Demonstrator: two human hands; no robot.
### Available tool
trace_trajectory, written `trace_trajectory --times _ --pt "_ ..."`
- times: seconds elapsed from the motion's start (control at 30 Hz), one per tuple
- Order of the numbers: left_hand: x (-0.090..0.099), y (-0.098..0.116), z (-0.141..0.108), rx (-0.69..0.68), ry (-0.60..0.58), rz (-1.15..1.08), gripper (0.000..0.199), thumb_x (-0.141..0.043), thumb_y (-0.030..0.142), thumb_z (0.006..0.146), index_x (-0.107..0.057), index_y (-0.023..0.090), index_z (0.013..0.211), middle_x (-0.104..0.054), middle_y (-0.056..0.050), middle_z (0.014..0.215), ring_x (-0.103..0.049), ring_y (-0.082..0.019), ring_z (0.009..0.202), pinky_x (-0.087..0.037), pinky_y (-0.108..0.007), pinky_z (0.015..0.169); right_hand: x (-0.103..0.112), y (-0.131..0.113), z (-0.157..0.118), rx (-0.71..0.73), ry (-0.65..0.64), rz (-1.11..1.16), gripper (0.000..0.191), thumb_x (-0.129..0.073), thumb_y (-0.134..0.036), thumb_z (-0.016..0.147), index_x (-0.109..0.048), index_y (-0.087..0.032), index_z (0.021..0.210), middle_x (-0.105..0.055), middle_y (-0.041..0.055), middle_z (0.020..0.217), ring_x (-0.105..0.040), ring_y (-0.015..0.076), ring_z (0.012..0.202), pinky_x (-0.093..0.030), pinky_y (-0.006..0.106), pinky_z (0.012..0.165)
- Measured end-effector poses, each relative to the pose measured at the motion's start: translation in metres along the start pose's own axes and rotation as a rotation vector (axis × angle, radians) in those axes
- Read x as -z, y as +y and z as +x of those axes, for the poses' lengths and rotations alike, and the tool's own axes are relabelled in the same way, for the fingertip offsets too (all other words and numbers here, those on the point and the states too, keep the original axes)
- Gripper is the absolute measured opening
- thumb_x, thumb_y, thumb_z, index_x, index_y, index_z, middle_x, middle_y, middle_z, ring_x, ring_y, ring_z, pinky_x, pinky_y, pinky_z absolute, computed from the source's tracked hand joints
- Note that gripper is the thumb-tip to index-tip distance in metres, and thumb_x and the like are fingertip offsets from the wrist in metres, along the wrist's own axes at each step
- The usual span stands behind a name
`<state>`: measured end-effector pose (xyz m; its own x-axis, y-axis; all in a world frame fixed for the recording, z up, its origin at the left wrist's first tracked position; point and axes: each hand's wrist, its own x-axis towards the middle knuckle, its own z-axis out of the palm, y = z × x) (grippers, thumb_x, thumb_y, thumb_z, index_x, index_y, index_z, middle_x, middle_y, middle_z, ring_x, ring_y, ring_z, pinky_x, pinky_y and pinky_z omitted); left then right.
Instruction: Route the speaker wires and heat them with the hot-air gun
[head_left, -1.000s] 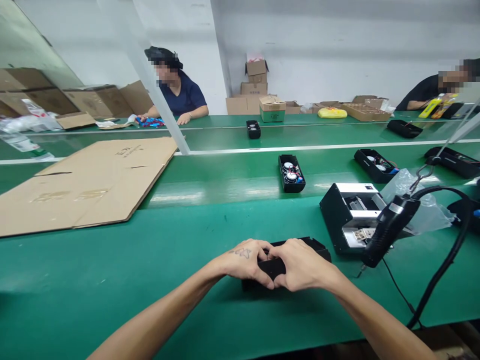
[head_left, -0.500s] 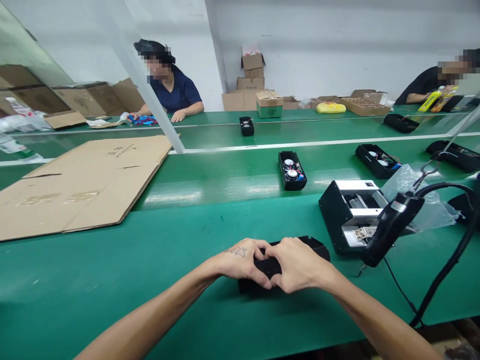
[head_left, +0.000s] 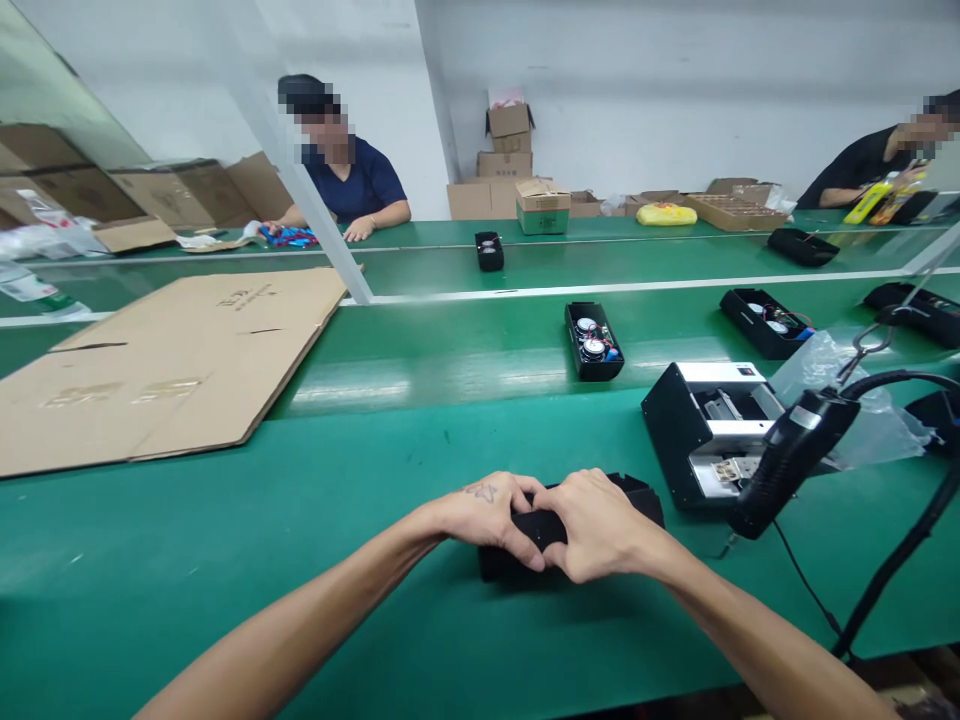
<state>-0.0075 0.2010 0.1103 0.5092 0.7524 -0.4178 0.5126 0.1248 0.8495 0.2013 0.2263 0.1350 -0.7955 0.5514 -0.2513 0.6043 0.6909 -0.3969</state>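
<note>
**Inspector:** Your left hand [head_left: 491, 515] and right hand [head_left: 596, 525] are both clamped on the black casing [head_left: 637, 492], which sits on the green tabletop [head_left: 375, 560] directly in front of you. The fingers [head_left: 525, 548] of each hand are curled tight around its near end, and the thumbs meet at the middle. What has changed over the last second?

**Operator:** Very little. I have kept the same grip.

**Inspector:** Agreed. Your hands and the casing have hardly moved against the tabletop; the grip looks the same in all three views. What did move is the open black unit with round parts [head_left: 592, 342] on the belt behind, which has drifted a little to the right, and your head has shifted slightly. My reading is that you are pressing steadily on the casing, not repositioning it. I cannot tell what lies under your palms, as your hands cover that end.

**Operator:** And the tools?

**Inspector:** The black hanging driver [head_left: 787, 462] dangles to your right, untouched, in front of the black-and-white box [head_left: 701, 420] with a clear plastic bag [head_left: 825, 365] behind it. A flattened cardboard sheet [head_left: 172, 360] lies well to your left. Two other people work at the far side, a hand [head_left: 367, 232] of one resting on the far tabletop.
</note>
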Motion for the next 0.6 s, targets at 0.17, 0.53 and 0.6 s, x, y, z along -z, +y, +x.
trace_trajectory --times 0.17,0.53,0.6 --pt "0.010 -0.005 0.006 0.003 -0.034 -0.011 0.045 -0.096 0.053 0.055 -0.066 0.019 0.058 -0.069 0.003 0.097 -0.054 -0.015 0.079 -0.035 -0.028 0.063 0.011 0.009 0.014 0.059 -0.052 0.026 0.032 -0.080 -0.044 0.076 -0.078 -0.022 0.100 -0.080 0.0075 0.084 -0.075 0.0310 0.083 -0.031 0.033 0.063" --pt "0.014 -0.007 0.006 -0.040 -0.063 -0.021 0.051 -0.098 0.057 0.053 -0.064 0.020 0.059 -0.067 0.003 0.098 -0.054 -0.016 0.080 -0.035 -0.028 0.064 0.017 0.026 0.021 0.159 -0.137 0.089 0.018 -0.074 -0.025 0.075 -0.076 -0.021 0.093 -0.073 0.0005 0.079 -0.067 0.0232 0.078 -0.039 0.030 0.068" --pt "0.013 -0.009 0.005 -0.040 -0.059 -0.034 0.053 -0.100 0.059 0.052 -0.065 0.019 0.058 -0.067 0.003 0.099 -0.054 -0.016 0.080 -0.035 -0.028 0.064 0.017 0.022 0.019 0.143 -0.126 0.088 0.021 -0.077 -0.029 0.076 -0.077 -0.022 0.095 -0.075 0.0016 0.082 -0.069 0.0250 0.081 -0.038 0.031 0.068"
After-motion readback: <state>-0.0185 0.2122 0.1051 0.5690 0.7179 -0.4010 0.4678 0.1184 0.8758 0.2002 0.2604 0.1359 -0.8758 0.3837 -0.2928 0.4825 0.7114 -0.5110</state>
